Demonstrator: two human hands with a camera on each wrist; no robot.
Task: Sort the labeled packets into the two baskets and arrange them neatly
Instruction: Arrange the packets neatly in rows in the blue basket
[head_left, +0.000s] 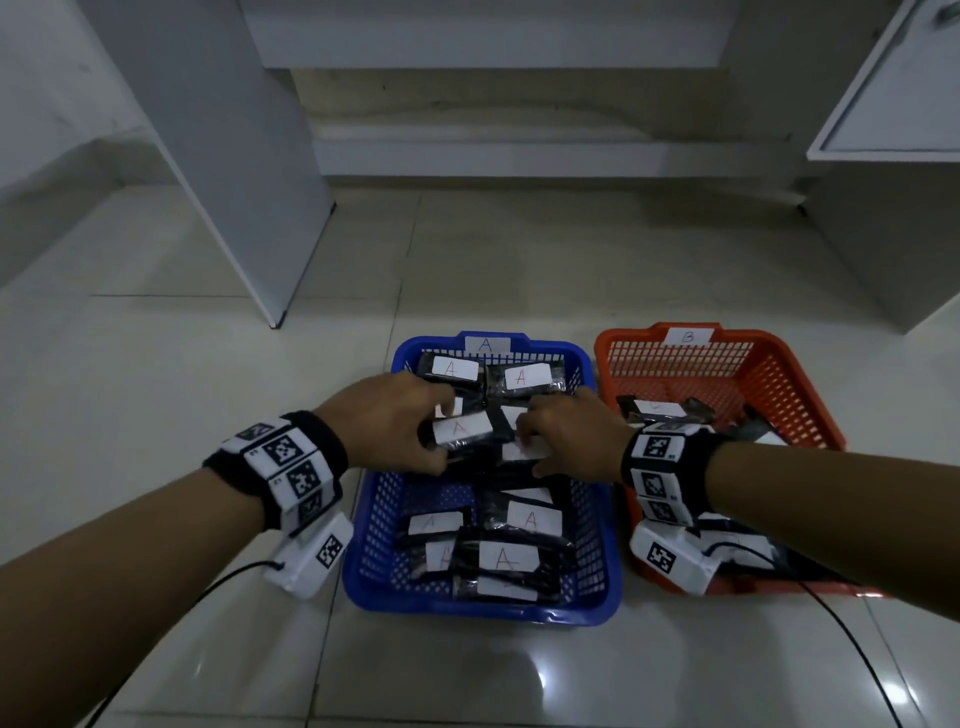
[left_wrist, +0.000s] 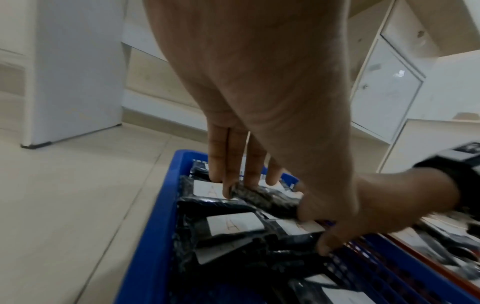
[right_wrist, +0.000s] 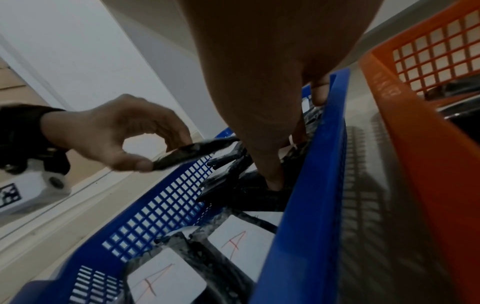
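Observation:
A blue basket (head_left: 483, 614) tagged A holds several black packets with white A labels (head_left: 506, 558). To its right, the orange basket (head_left: 779, 395) tagged B holds a few more packets (head_left: 657, 409). My left hand (head_left: 431, 444) pinches one A packet (head_left: 462, 431) by its left end, lifted slightly over the middle of the blue basket; the left wrist view shows its fingers (left_wrist: 228, 185) on that packet (left_wrist: 275, 202). My right hand (head_left: 524, 441) reaches down beside it, fingers curled on another packet (head_left: 519, 453) in the basket, thumb (right_wrist: 272, 176) dug among the packets.
Both baskets stand on a pale tiled floor (head_left: 208, 415). A white cabinet panel (head_left: 234, 182) rises at the back left and another white cabinet (head_left: 893, 208) at the back right. A black cable (head_left: 857, 654) trails from my right wrist across the floor.

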